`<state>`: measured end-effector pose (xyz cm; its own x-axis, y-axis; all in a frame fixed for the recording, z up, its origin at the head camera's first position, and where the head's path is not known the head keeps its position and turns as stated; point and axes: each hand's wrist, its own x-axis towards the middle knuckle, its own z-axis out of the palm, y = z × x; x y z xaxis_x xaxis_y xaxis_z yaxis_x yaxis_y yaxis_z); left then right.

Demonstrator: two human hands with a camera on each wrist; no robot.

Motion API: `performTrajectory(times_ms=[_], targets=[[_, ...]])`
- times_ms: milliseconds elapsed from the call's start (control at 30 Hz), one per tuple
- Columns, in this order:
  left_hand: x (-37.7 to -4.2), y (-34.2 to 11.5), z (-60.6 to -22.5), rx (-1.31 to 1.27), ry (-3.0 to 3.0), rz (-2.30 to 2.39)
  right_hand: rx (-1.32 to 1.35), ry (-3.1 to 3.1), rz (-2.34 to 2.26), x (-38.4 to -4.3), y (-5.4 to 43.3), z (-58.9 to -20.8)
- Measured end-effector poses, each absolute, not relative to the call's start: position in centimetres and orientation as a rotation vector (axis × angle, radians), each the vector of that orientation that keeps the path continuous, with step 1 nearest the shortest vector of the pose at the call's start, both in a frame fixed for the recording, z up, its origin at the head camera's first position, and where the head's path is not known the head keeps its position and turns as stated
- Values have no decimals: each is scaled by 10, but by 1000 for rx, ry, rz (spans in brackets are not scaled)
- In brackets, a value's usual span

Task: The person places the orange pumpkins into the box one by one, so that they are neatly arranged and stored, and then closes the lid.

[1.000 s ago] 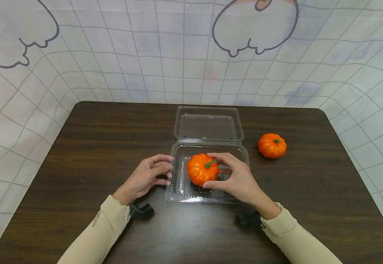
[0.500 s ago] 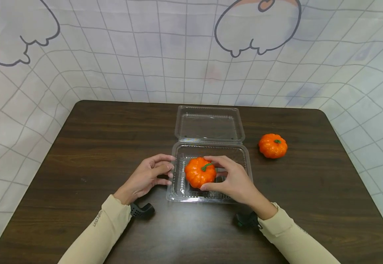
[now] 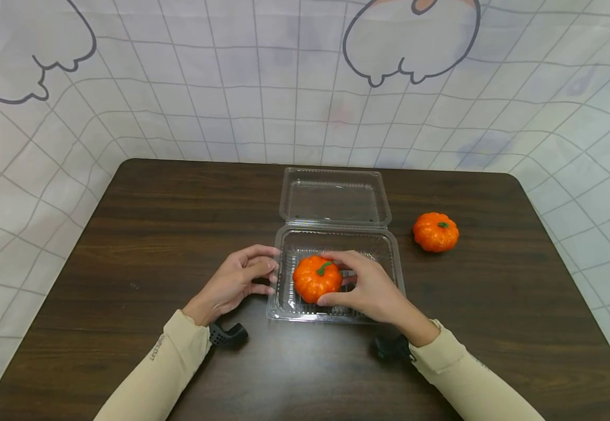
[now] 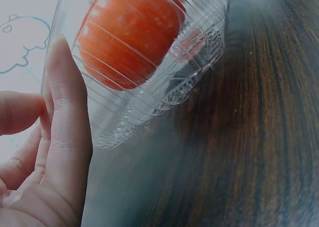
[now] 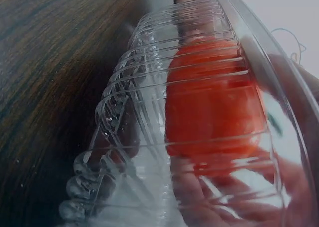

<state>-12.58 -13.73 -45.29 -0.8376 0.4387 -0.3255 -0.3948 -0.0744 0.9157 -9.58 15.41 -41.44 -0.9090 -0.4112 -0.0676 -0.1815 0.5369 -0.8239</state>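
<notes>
White grid-patterned fabric (image 3: 263, 64) with cartoon animal outlines hangs round the far side of a dark wood-grain table (image 3: 126, 280). Near the middle sits a clear plastic clamshell container (image 3: 331, 317), its lid (image 3: 335, 202) folded back toward the far edge.

So the right hand (image 3: 375, 286) has its fingers and thumb clamped on a glossy orange pumpkin (image 3: 310, 282), down inside the base, left of center. Green stem's up top, leaning right. Can't tell if the pumpkin touches the floor of the base, tbh.

Left hand (image 3: 236, 280) is at the left rim. From the head cam you mostly get fingertips against the edge, but the left wrist cam shows more: thumb and finger close together, pinching that rim, with the pumpkin showing through the ribbed wall. Right wrist cam is the only one looking through the near wall, so you see right-hand fingers under a blurry orange blob.

Neither wrist view catches the second orange pumpkin (image 3: 435, 233), which sits on the table just right of the container. Cream sleeves (image 3: 152, 368), too.
</notes>
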Motion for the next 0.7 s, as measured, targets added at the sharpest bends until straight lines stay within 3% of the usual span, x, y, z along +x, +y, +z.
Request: performTrajectory(times_ms=[700], targets=[[-125,-137,-451,26,1663,1939,-541,2520,-1149,-99,148,-414]])
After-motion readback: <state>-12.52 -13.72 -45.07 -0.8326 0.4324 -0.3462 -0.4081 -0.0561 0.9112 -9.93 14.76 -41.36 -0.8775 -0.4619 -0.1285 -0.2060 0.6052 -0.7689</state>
